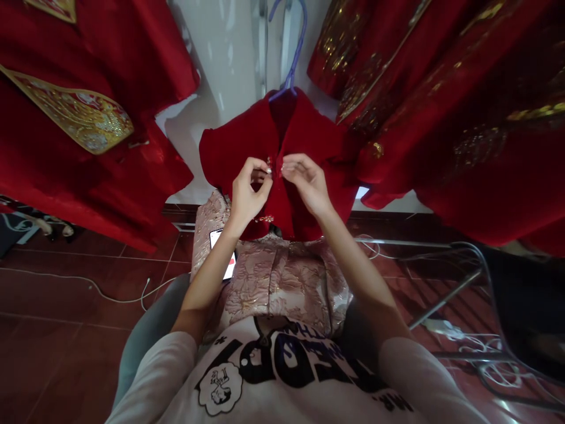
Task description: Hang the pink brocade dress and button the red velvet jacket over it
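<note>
A short red jacket (238, 138) hangs from a purple hanger (291, 70) in front of me, its collar parted in a V. My left hand (249, 197) pinches thumb and fingers together at the jacket's front opening, on a small beaded clasp with a pearl-like bead. Across the opening, my right hand (309, 182) has its fingers closed on the facing front edge; the fingertips hide just what they grip. Lower on the front sits another beaded ornament (265, 219). Pink brocade fabric (282, 277) lies over my lap beneath the jacket.
Red garments with gold embroidery hang at left (88, 118) and right (424, 118). A lit phone (229, 265) rests on the brocade beside my left forearm. White cables (110, 297) run over the tiled floor. A dark metal-framed chair (521, 312) stands at right.
</note>
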A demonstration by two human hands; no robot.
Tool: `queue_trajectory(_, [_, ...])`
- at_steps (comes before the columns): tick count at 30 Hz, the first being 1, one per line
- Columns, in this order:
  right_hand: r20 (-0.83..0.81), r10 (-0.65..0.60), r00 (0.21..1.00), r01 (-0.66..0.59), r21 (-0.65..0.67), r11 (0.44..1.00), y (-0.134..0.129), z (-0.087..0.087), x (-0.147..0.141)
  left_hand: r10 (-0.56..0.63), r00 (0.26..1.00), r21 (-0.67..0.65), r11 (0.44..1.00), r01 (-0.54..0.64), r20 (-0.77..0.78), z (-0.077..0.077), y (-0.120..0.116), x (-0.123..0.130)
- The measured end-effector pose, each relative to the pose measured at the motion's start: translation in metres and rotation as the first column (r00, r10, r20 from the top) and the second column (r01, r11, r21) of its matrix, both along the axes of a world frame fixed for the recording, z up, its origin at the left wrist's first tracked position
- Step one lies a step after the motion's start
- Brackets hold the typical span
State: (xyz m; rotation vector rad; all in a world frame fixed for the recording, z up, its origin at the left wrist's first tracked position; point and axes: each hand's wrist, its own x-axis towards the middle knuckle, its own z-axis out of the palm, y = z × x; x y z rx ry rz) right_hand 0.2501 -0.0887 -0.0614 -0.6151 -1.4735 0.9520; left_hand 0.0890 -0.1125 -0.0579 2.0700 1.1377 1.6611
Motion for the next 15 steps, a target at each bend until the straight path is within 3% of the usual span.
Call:
queue_trajectory(3, [-0.008, -0.033, 0.999, 0.034, 0.053, 0.998, -0.005, 0.0, -0.002, 0.136, 0.976, 0.059, 0.99, -0.127, -0.172, 0.009, -0.014, 0.0])
queue_trajectory(7, [0.03, -0.113, 0.993, 0.11, 0.076, 0.991, -0.007, 0.0, -0.004, 0.261, 0.89, 0.091, 0.965, -0.244, -0.373, 0.02, -0.023, -0.004])
queue_trajectory(11, [0.055, -0.18, 0.982, 0.175, 0.085, 0.981, -0.009, 0.001, -0.007, 0.27, 0.839, 0.09, 0.962, -0.259, -0.471, 0.029, -0.025, -0.005])
queue_trajectory(15, [0.04, -0.271, 0.962, 0.265, 0.111, 0.958, -0.016, 0.002, -0.012, 0.257, 0.84, 0.084, 0.965, -0.248, -0.478, 0.033, -0.026, -0.005])
